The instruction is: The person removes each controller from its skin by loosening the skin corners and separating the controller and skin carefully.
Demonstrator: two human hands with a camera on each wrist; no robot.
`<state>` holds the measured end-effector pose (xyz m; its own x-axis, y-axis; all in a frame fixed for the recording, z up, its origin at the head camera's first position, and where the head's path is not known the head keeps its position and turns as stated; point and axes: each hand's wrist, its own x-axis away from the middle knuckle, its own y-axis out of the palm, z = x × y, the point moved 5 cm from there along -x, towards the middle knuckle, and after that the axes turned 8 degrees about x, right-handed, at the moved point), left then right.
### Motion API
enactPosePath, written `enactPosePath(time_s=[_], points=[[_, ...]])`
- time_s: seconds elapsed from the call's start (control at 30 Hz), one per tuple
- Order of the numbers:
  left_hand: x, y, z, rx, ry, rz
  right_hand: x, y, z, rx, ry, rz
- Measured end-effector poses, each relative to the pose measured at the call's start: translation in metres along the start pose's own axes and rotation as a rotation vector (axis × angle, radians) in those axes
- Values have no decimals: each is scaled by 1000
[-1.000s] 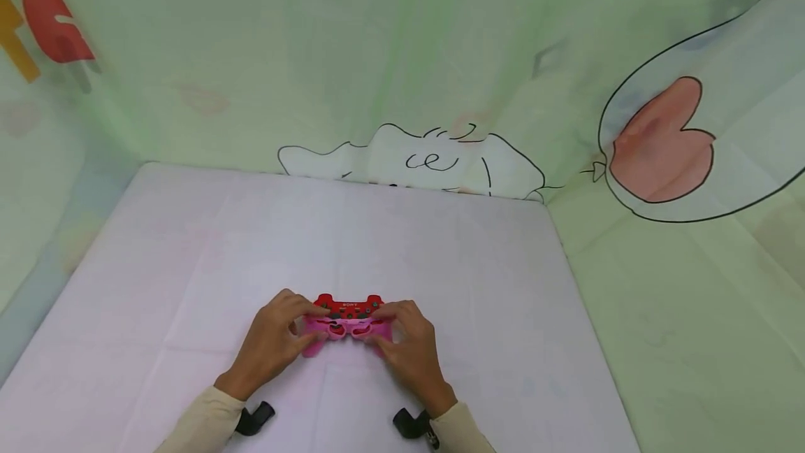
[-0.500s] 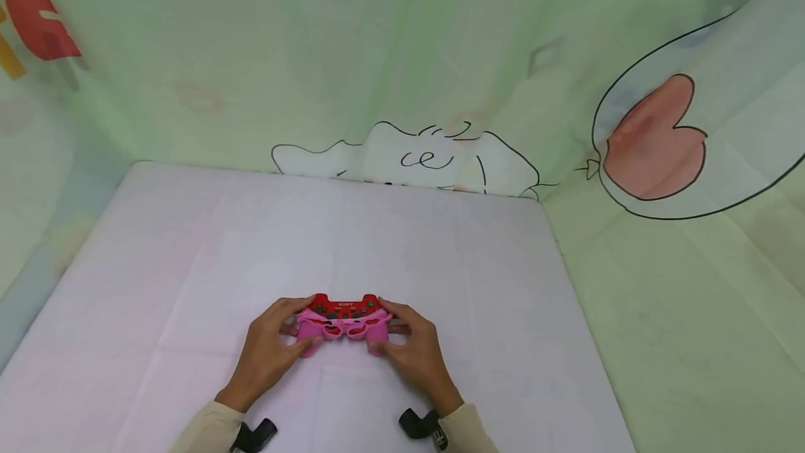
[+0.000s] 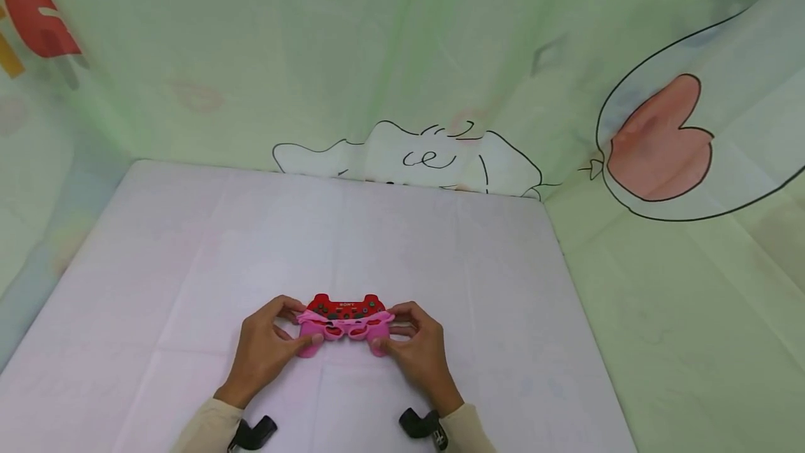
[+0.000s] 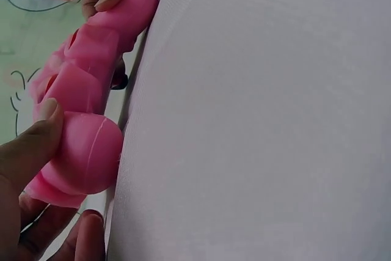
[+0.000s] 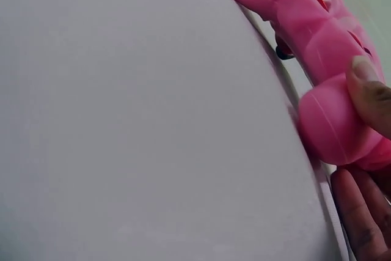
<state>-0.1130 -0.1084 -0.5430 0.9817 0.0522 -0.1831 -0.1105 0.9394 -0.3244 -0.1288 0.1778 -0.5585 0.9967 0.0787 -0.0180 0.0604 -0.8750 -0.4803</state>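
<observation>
1. In the head view we are seeing the left hand (image 3: 267, 341) and the right hand (image 3: 418, 348) grasping the two ends of a glossy, bright pink, rubbery-looking cover (image 3: 379, 333), thumbs toward us. A red plastic SONY gamepad (image 3: 342, 309) is sitting partly inside it, its buttoned upper part showing bare. Both are resting near the middle of the close side of a white cloth-covered table (image 3: 497, 299). Only here are we reading the lettering and seeing the beige sleeves (image 3: 207, 426).

2. In the left wrist view we are looking at the cover's bulging, seamed grip ends, which the head view is not showing. The left thumb is pressing the nearer one, fingers curling underneath; a small dark knob (image 4: 120, 80) is poking out below.

3. In the right wrist view we are seeing the right thumb pressing its own end, with fingertips spreading underneath. Red is peeking through slits.
</observation>
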Motion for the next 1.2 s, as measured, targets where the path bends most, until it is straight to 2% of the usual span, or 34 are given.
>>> enactPosePath(time_s=[0.13, 0.27, 0.43, 0.6, 0.73, 0.87, 0.97, 1.1, 1.2], points=[[-3, -1, -3, 13, 21, -32, -5, -2, 2, -11, -8, -46], [-6, -1, -3, -16, 64, -65, -10, -3, 3, -24, -24, -87], [-9, -1, -1, -44, 112, -107, -15, -6, 3, 17, -58, -105], [-10, 0, -1, -58, 123, -134, -18, -6, 3, 60, -90, -122], [-9, 0, -2, -69, 90, -129, -17, -6, 1, 83, -90, -117], [-3, 1, -6, -87, -8, -132, -10, -7, 0, 119, -61, -108], [3, 4, -8, -106, -73, -179, -3, -7, -1, 186, -41, -144], [7, 6, -7, -138, -61, -225, 1, -5, -4, 278, -49, -193], [7, 5, -7, -142, -31, -215, -1, -5, -2, 269, -74, -168]])
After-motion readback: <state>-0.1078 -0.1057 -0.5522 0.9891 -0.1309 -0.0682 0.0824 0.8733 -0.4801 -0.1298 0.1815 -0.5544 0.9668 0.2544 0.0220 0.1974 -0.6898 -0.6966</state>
